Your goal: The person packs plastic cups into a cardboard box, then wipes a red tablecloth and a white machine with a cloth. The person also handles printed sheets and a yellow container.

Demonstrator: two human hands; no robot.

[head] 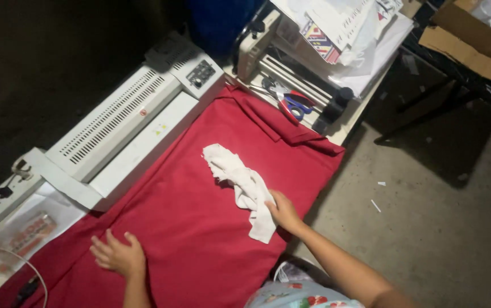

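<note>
Head view, looking down. Left hand (118, 255) lies flat on the red cloth (200, 211), palm down, fingers spread, gripping nothing. Right hand (282, 212) rests w/ its fingers on the lower part of a crumpled white rag (244, 188); looks like pressing on it rather than clutching, but can't tell for sure if any fabric is pinched under the fingers. Hands well apart, left one nearer the person, right one further out and to the right.

White rag lies on the red cloth, running from under the right hand's fingers away up-left, w/ one end hanging down beside the wrist. Red cloth is spread over the work surface under both hands; a folded edge shows at the far end, beyond the right hand.

Beyond the left hand, along the cloth's far-left edge: a long white laminator-type machine (126, 125) w/ vent slots and a dark control panel, touching the cloth. Left of the left hand: a clear plastic sleeve (26, 231) w/ printed paper inside, plus dark cables (6, 268).

Far beyond the right hand: another white machine (282, 63), w/ scissors (294, 104) (red & blue handles) lying on it, and loose printed sheets (342, 28) stacked on top. Right of the right hand: grey concrete floor (428, 217), cardboard (473, 45) at the top corner.
</note>
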